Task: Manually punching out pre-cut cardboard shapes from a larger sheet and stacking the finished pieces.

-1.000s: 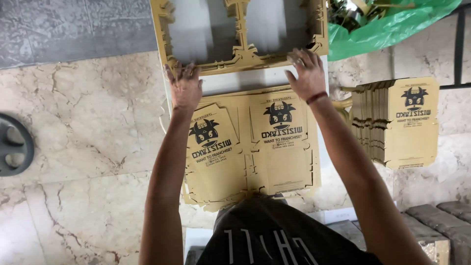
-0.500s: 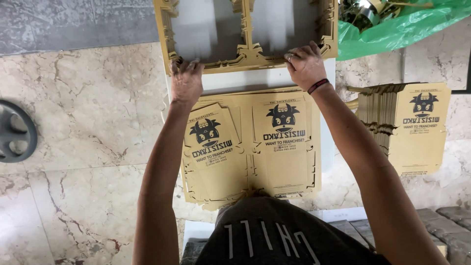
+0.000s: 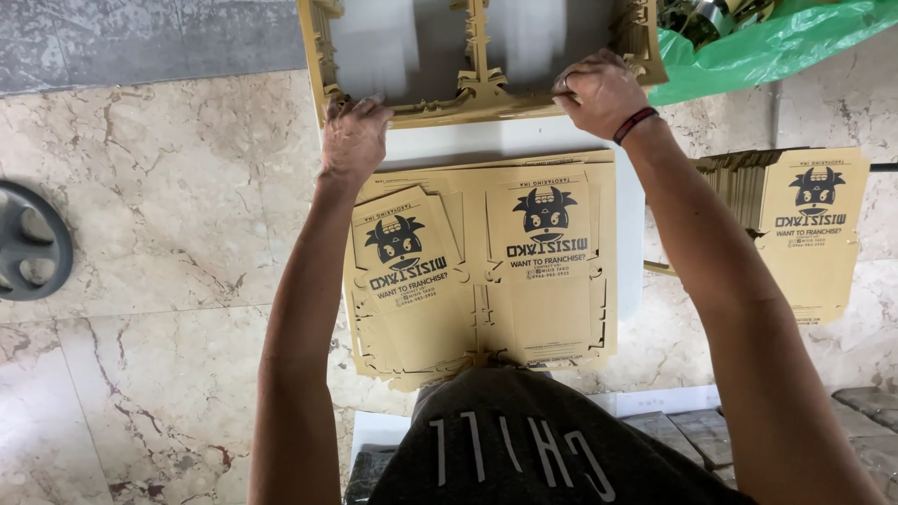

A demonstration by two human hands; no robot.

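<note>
My left hand grips the near left corner of a tan cardboard waste frame with two large punched-out openings. My right hand, with a red band at the wrist, grips the near right part of the same frame. The frame is held over the floor, just beyond a stack of tan die-cut printed box blanks that lies flat between my arms. One blank on the left of the stack sits slightly askew.
A second stack of tan printed blanks lies at the right. A green plastic bag sits top right, a dark round fan base at the left edge. The floor is beige marble; grey blocks are bottom right.
Both hands have pushed the cardboard frame farther from me and closed their fingers over its near edge. The stack of blanks has stayed in place.
</note>
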